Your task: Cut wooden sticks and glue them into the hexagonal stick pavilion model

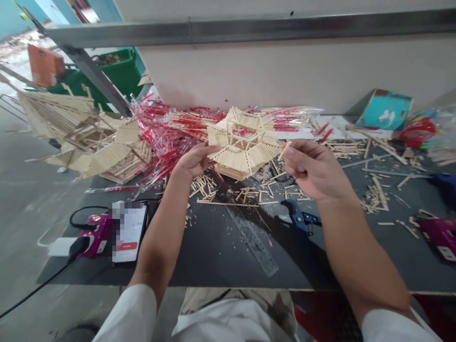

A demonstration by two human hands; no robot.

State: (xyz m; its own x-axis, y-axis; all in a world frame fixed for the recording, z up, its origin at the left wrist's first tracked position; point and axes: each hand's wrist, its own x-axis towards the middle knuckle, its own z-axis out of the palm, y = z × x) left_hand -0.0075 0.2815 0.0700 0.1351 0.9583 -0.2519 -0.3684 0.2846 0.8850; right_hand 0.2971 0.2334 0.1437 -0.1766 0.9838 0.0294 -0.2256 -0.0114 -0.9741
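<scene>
Above the middle of the dark table I see a small roof-like model (245, 142) built from thin wooden sticks, with an open frame at its centre. My left hand (195, 161) grips its left edge between thumb and fingers. At the model's right side, my right hand (309, 168) pinches a short wooden stick (285, 150) between thumb and fingertips. That stick is close to the roof's right edge; whether they touch I cannot tell. Below lie loose cut sticks (245, 194), a clear ruler (252, 242) and a blue-handled cutter (299, 216).
A larger stick-built model (117, 152) stands at the left edge. Plastic-wrapped bundles of red-tipped sticks (164, 137) lie along the back. A phone (130, 232) and a purple power strip (98, 232) with cables sit at the left. A metal rail (249, 31) crosses behind.
</scene>
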